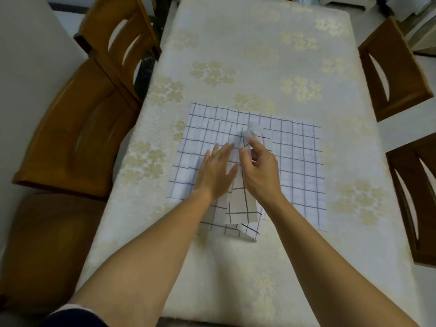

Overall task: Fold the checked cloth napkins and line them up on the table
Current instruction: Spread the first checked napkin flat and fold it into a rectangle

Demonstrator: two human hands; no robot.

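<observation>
A white checked napkin (297,161) with thin dark lines lies spread flat in the middle of the table (236,43). A second checked napkin (243,208), greyer and bunched, hangs over it from my right hand (260,172), which pinches its upper part between thumb and fingers. The loose lower end of that napkin drapes towards the table's near side. My left hand (215,172) lies flat with its fingers spread, pressing on the cloth just left of my right hand.
The table wears a cream cloth with pale gold flower patches. Wooden chairs stand at the left (77,138) and at the right (391,72), with another at the right edge (417,197). A wall is at far left.
</observation>
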